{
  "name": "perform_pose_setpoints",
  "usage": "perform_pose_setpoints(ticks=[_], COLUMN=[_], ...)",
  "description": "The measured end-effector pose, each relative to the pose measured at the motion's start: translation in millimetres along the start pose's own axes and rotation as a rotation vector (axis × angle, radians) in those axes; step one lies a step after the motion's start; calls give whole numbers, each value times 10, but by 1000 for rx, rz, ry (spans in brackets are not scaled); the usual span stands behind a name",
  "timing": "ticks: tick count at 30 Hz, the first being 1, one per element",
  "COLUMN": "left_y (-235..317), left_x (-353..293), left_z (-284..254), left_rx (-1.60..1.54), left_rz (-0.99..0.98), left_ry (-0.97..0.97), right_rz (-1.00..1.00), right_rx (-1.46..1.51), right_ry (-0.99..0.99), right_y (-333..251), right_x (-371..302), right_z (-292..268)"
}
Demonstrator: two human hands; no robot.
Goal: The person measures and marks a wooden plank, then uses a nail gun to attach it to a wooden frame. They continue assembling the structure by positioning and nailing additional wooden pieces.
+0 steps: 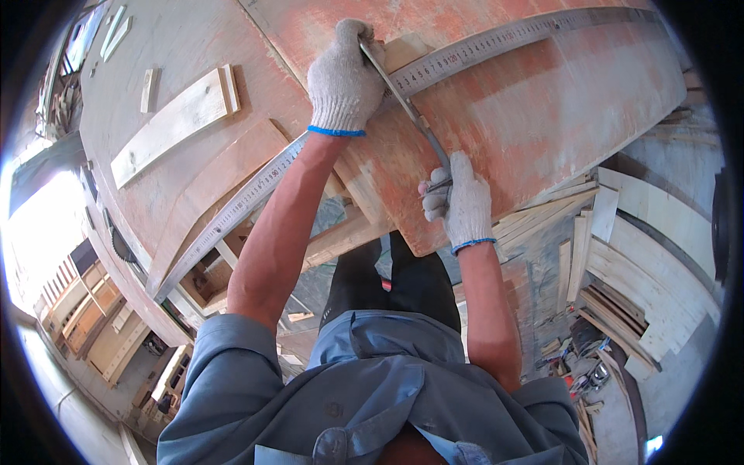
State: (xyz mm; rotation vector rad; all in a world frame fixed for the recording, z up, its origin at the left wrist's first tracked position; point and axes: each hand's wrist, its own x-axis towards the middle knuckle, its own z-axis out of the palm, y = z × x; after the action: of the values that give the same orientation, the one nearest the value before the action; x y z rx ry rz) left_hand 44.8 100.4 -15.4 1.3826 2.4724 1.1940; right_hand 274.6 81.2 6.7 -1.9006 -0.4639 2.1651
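Note:
My left hand [346, 81], in a white knit glove with blue cuff, is closed at the far end of a thin metal bar [412, 112]; its fingertips are partly hidden. The bar slants down to my gloved right hand [466, 198], whose fingers are curled round its near end. A thin piece crosses those fingers, too small to name. The bar passes over a long steel ruler [496, 43], which runs across the reddish, worn board [535, 124] and under my left hand and forearm. A small wood piece [404, 51] lies beside my left hand, along the ruler.
Pale wood boards [174, 128] and thin strips [115, 35] lie on the worktop at left. An open wooden frame [349, 236] sits below the board's near edge. Stacked planks [651, 287] and offcuts fill the right side; wooden pieces [116, 333] stand at lower left.

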Motion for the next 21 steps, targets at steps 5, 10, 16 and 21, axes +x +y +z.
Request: perform_pose_setpoints(ticks=[5, 10, 16, 21], left_y=[61, 75, 70, 139], left_x=[3, 10, -21, 11], left_z=[-45, -68, -69, -91], left_rx=[2, 38, -18, -39], left_rz=[-56, -82, -89, -43], left_ry=[-54, -79, -65, -31], right_rz=[104, 196, 292, 153], right_rx=[97, 196, 228, 51], right_ry=[-74, -114, -206, -248], right_y=[-10, 20, -9, -78], right_x=[71, 105, 151, 80], right_z=[-85, -122, -209, -206])
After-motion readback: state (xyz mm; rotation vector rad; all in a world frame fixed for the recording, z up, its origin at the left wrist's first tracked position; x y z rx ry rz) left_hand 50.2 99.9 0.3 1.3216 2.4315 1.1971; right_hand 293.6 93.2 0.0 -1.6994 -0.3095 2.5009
